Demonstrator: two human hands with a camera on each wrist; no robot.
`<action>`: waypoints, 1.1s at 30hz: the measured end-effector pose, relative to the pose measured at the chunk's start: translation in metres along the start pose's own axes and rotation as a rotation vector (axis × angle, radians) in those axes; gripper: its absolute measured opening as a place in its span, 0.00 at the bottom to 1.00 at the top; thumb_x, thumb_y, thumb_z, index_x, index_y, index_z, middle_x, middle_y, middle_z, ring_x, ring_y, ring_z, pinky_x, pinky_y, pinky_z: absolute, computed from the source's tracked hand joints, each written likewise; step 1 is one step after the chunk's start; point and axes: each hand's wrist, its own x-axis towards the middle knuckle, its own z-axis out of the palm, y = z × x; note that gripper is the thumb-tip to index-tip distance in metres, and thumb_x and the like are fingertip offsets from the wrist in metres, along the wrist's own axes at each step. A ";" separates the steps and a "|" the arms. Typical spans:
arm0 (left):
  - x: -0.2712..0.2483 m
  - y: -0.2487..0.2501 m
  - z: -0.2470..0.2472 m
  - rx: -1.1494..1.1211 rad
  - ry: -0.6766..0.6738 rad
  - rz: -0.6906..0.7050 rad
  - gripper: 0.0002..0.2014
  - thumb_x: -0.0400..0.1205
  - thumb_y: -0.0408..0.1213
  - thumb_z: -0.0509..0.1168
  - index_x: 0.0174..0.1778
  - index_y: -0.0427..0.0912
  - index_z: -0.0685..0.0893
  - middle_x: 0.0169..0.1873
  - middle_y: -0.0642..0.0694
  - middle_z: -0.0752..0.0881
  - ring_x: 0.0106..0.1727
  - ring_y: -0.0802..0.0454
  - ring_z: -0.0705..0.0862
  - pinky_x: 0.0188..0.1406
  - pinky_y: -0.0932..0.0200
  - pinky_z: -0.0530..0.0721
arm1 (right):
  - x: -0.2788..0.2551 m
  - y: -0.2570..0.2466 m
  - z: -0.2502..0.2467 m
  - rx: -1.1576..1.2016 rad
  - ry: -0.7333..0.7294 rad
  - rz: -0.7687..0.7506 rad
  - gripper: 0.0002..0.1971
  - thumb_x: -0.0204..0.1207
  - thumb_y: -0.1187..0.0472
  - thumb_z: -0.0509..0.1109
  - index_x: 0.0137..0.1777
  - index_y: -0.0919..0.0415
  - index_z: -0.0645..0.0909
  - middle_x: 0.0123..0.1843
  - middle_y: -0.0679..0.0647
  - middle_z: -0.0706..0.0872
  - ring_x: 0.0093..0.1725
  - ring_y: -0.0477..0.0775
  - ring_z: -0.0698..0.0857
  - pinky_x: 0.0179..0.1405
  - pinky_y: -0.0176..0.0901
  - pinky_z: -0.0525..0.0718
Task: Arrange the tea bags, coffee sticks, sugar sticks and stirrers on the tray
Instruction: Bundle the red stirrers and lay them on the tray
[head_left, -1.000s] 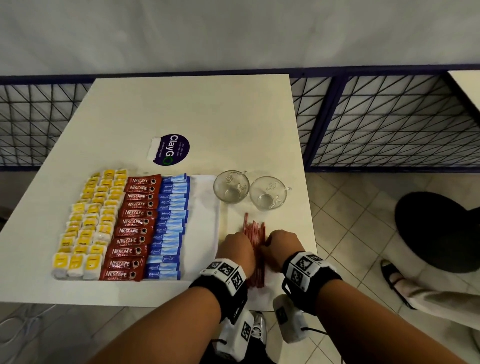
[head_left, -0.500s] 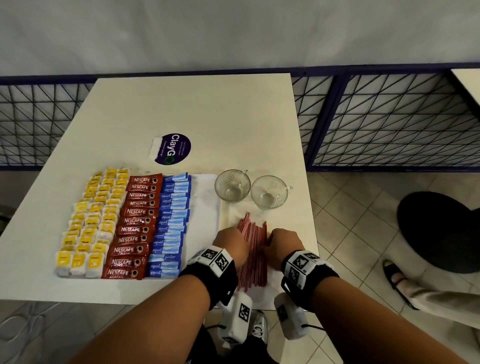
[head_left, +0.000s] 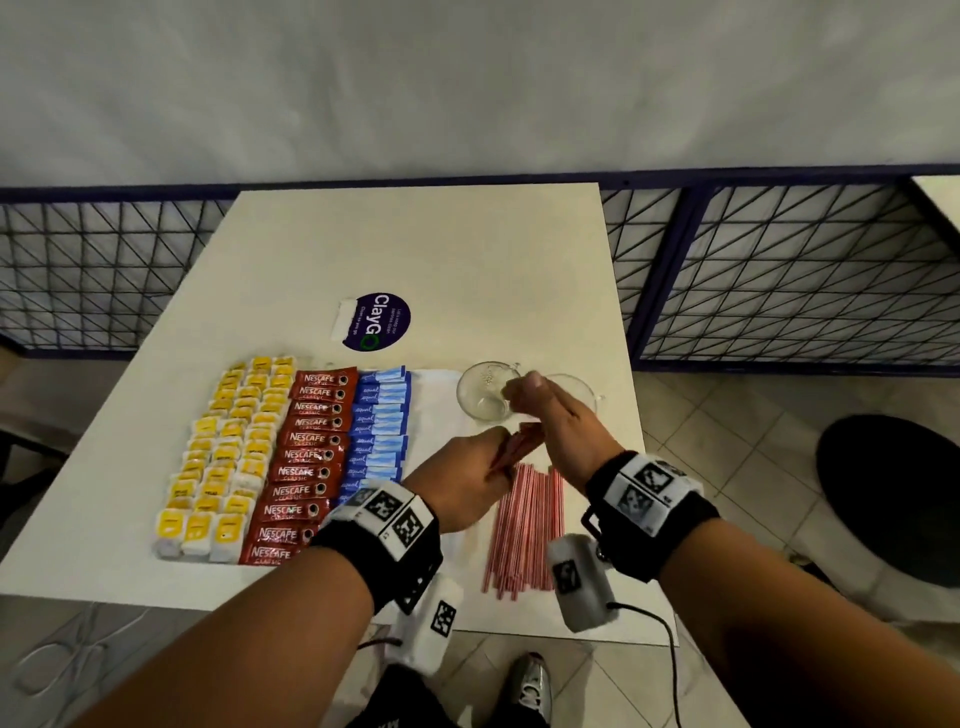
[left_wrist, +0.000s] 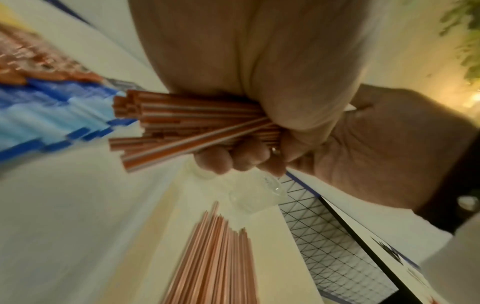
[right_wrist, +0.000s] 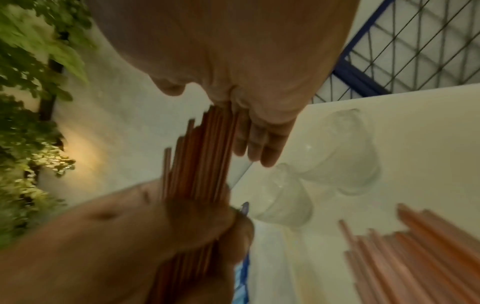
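Note:
My left hand (head_left: 462, 478) grips a bundle of red-and-white stirrers (head_left: 514, 447) lifted off the table; its fingers (left_wrist: 221, 162) curl round the bundle (left_wrist: 182, 123). My right hand (head_left: 550, 410) has straight fingers (right_wrist: 259, 148), and its palm rests against the bundle's far ends (right_wrist: 202, 154). More stirrers (head_left: 524, 530) lie loose on the table to the right of the white tray (head_left: 436, 405). The tray holds rows of yellow tea bags (head_left: 228, 457), red coffee sticks (head_left: 306, 462) and blue sugar sticks (head_left: 379, 431).
Two empty glass cups (head_left: 483, 395) (right_wrist: 350, 154) stand just beyond my hands, the right one mostly hidden in the head view. A purple round sticker (head_left: 376, 322) is on the table behind the tray. The table's right edge (head_left: 636, 415) is close, with a blue metal fence (head_left: 779, 280) past it.
Both hands were down on the stirrer pile. The left hand has since lifted a bundle from it, and the right hand has risen to the bundle's far end by the cups.

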 end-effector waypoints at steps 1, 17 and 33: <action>0.001 0.003 -0.004 0.021 0.016 0.023 0.11 0.84 0.43 0.63 0.59 0.44 0.80 0.50 0.44 0.88 0.51 0.46 0.86 0.46 0.57 0.79 | 0.001 -0.006 0.005 -0.010 -0.058 0.010 0.31 0.71 0.28 0.50 0.54 0.47 0.84 0.56 0.48 0.87 0.59 0.49 0.84 0.66 0.53 0.78; -0.001 -0.004 -0.108 -0.966 0.164 0.429 0.17 0.70 0.61 0.74 0.33 0.51 0.83 0.31 0.48 0.81 0.41 0.44 0.77 0.48 0.44 0.73 | 0.015 -0.063 0.078 0.979 -0.230 0.430 0.36 0.84 0.38 0.45 0.67 0.70 0.76 0.58 0.66 0.83 0.56 0.66 0.85 0.59 0.57 0.83; -0.005 -0.046 -0.131 -0.294 -0.073 0.058 0.08 0.82 0.39 0.68 0.38 0.46 0.79 0.24 0.47 0.82 0.21 0.57 0.80 0.20 0.66 0.75 | 0.043 -0.092 0.092 0.551 -0.119 -0.095 0.21 0.72 0.42 0.66 0.59 0.55 0.82 0.57 0.56 0.89 0.56 0.56 0.87 0.58 0.48 0.83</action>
